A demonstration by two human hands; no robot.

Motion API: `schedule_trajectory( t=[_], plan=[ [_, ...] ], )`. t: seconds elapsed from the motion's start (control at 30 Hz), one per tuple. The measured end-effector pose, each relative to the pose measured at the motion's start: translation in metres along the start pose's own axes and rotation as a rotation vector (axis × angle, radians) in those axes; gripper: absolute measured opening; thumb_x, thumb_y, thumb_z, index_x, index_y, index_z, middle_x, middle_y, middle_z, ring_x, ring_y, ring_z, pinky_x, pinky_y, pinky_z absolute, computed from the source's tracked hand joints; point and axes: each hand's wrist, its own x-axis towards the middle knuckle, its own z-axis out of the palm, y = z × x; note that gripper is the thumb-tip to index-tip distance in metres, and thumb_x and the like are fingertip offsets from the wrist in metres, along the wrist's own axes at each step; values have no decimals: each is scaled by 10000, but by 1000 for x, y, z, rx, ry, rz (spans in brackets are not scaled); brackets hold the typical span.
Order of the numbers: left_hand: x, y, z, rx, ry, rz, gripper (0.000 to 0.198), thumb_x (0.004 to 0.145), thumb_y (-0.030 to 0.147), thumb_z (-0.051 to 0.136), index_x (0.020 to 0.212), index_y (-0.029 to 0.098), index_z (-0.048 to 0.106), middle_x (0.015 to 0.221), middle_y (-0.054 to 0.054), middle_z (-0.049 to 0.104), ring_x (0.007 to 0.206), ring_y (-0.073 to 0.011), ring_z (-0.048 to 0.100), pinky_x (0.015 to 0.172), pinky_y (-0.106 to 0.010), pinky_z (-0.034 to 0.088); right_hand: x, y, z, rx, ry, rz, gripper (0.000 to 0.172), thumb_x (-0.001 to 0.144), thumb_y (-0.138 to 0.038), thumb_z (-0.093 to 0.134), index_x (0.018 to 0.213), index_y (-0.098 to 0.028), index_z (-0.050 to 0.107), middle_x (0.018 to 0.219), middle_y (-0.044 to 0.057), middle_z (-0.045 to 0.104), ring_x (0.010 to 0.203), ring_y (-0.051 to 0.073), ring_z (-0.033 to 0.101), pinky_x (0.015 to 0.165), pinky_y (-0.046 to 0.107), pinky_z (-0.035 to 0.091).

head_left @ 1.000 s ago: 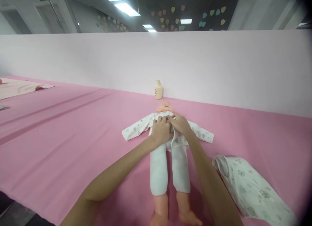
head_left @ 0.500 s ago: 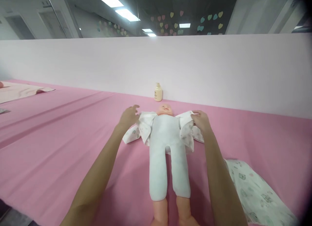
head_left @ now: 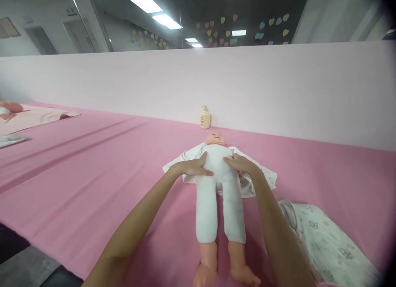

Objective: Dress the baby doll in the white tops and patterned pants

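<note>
The grip of the left hand (head_left: 194,167) is wide against the doll's (head_left: 220,160) torso; the right hand (head_left: 244,164) touches the opposite side, its closure unclear. On the pink tabletop (head_left: 108,188), the doll lies face up over an opened shirt (head_left: 268,176), near a patterned cloth (head_left: 331,241) and pump bottle (head_left: 205,118).

The doll's body (head_left: 218,161) is white, the sheet (head_left: 111,163) pink, the cloth (head_left: 331,241) white with grey-green prints.

Brightly lit; rectangular white light panels (head_left: 147,5) glare above; soft shadows on wrinkled pink cloth (head_left: 117,155); right edge dark, blurred.
</note>
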Motion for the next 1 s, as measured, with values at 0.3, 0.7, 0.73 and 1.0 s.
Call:
schedule_trajectory(
  t=[0.3, 0.7, 0.73, 1.0],
  plan=[
    [16, -10, 7, 123, 374, 14, 704, 817, 669, 334, 1393, 263, 349, 1097, -95, 655, 892, -262, 635, 748, -357, 462, -55, -33, -18, -156, 369, -175, 535, 839, -449, 491, 1300, -178, 467, 1192, 155, 597, 1034, 293, 577, 767, 357, 461],
    [-8, -93, 24, -148, 770, -206, 620, 719, 113, 543, 1313, 173, 376, 1172, -113, 495, 933, -152, 557, 800, -272, 475, -161, 28, -55, -250, 444, -50, 428, 838, -507, 440, 1156, -252, 571, 1002, 66, 661, 833, 229, 618, 659, 323, 437],
    [-14, -98, 23, -189, 788, -229, 619, 711, 123, 556, 1305, 164, 384, 1177, -114, 490, 936, -150, 556, 802, -269, 475, -169, 46, -50, -264, 415, 12, 445, 837, -510, 434, 1172, -246, 563, 1026, 75, 656, 842, 235, 619, 658, 329, 440],
    [-82, -38, 42, -252, 736, 82, 522, 787, 343, 537, 1284, 214, 441, 1273, -98, 451, 1057, -193, 536, 831, -303, 481, -225, 173, 10, -361, 469, 461, 658, 805, -576, 445, 1318, -163, 452, 1288, 193, 501, 1150, 390, 471, 862, 493, 397]
  ],
)
